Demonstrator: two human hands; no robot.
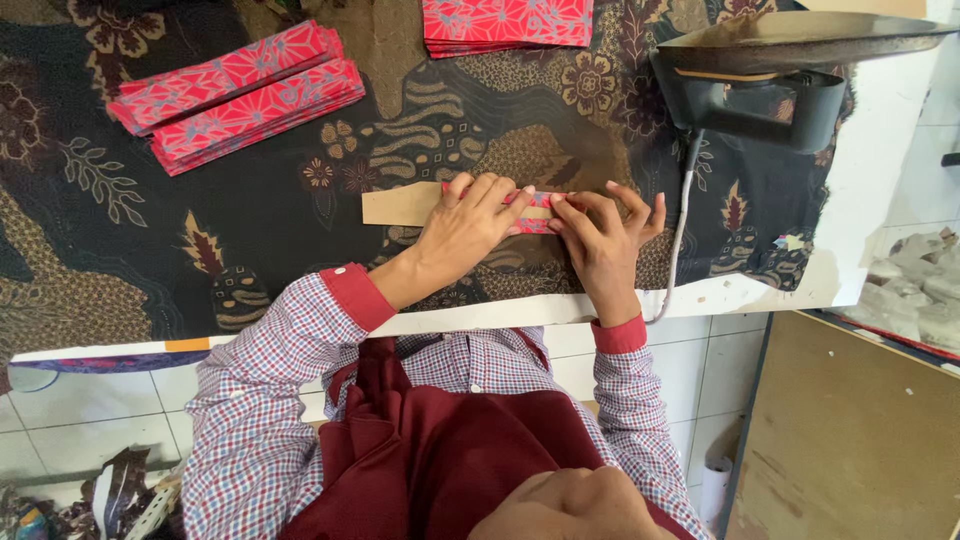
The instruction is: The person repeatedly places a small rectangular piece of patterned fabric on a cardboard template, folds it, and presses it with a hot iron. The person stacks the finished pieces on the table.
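While both hands press flat, fingers spread, the red star-patterned fabric strip (535, 205) wraps a tan card (400, 204).

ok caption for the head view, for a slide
Both hands, left and right, press a red patterned fabric strip over a cardboard template near an iron.
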